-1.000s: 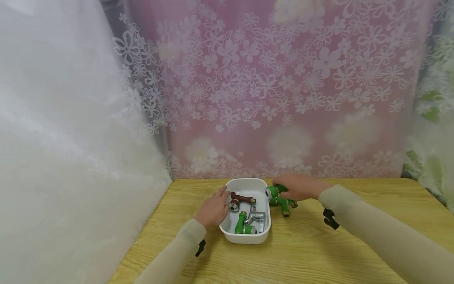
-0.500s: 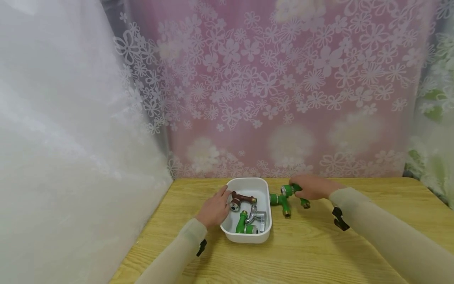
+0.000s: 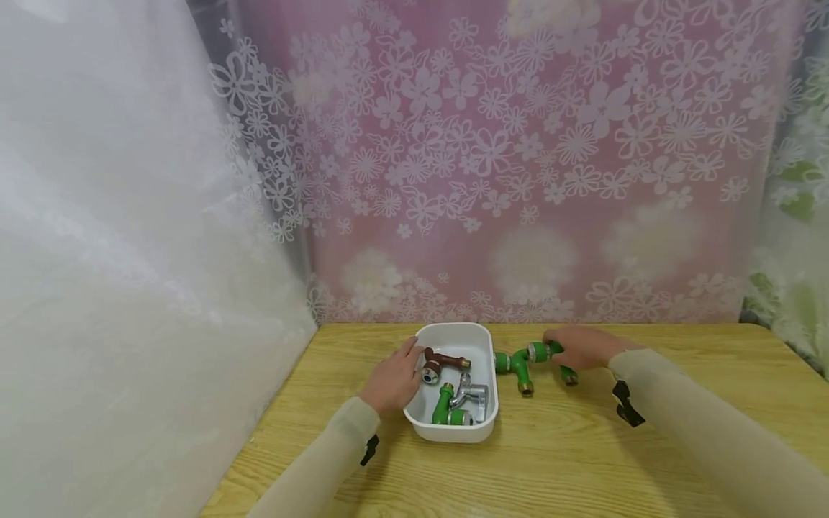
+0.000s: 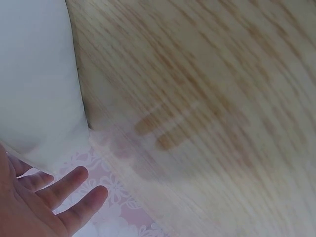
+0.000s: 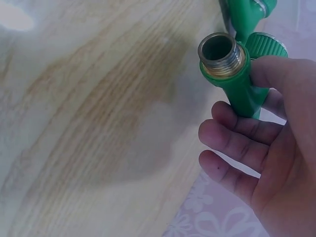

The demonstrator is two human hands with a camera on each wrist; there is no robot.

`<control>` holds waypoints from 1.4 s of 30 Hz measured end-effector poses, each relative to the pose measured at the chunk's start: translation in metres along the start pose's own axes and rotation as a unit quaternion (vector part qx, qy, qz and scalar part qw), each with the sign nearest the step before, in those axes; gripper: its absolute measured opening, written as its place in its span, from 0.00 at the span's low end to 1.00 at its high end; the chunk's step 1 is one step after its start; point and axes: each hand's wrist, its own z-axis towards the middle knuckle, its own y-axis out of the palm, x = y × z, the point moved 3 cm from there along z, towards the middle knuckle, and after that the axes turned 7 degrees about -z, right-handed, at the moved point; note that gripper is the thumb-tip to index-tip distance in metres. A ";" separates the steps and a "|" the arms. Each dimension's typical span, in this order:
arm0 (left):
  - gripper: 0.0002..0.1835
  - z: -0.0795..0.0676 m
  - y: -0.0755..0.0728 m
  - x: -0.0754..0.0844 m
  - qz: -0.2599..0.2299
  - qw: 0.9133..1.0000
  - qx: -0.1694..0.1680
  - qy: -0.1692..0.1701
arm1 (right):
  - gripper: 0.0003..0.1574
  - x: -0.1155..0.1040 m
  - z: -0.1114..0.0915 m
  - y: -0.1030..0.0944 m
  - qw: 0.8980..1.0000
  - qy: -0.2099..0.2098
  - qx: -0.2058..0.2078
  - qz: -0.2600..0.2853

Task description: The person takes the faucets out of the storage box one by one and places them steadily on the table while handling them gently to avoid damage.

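In the head view my left hand [image 3: 393, 379] rests against the left side of a white tub [image 3: 451, 434], fingertips at its rim. The left wrist view shows those fingers [image 4: 81, 210] spread and fairly straight beside the tub's wall. My right hand [image 3: 586, 347] pinches a green tap [image 5: 242, 96] between thumb and fingers, its threaded brass end towards the right wrist camera. Part of this tap is hidden by the hand. Another green tap [image 3: 520, 364] lies between the tub and the right hand. Inside the tub are a brown tap [image 3: 447, 360], a chrome tap [image 3: 478, 392] and a green tap [image 3: 442, 405].
Everything stands on a wood-grain table [image 3: 550, 460]. A pink flowered curtain [image 3: 518, 180] hangs behind its far edge, and a whitish sheet [image 3: 129, 252] hangs along the left side.
My right hand has moved right with the green tap, away from the tub, uncovering the other green tap beside the tub. The left hand has stayed at the tub's rim.
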 end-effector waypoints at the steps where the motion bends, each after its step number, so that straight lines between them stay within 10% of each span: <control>1: 0.25 0.000 -0.001 0.000 -0.001 1.000 0.000 0.000 | 0.22 0.001 0.000 0.001 1.000 0.004 -0.002 0.000; 42: 0.24 -0.003 -0.004 0.006 -0.015 1.000 -0.004 0.002 | 0.25 0.001 -0.002 0.024 0.999 0.031 0.001 -0.019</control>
